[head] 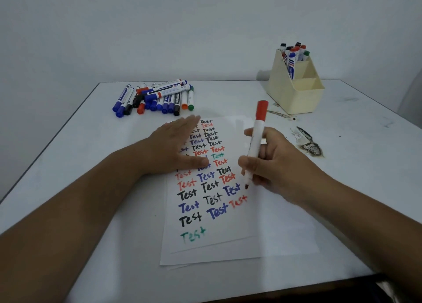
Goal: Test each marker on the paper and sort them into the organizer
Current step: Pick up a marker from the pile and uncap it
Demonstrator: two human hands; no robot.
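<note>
My left hand (175, 147) lies flat with straight fingers on the white sheet of paper (228, 231), pinning its upper left part to the white desk (91, 165). My right hand (271, 165) grips a red-capped white marker (257, 140) (cap posted on the far end, up in the air), its red tip just above the sheet's right side. The sheet is covered with rows of the handwritten word "Test" in black, blue, red and green; the lowest red one, near the tip, looks faint. More sheets lie under it. At the far left of the desk sits a loose pile of capped markers (155, 99); their barrel print is too small to read. At the far right stands a cream plastic stepped organizer (294, 92), with several markers upright in its tallest rear compartment.
</note>
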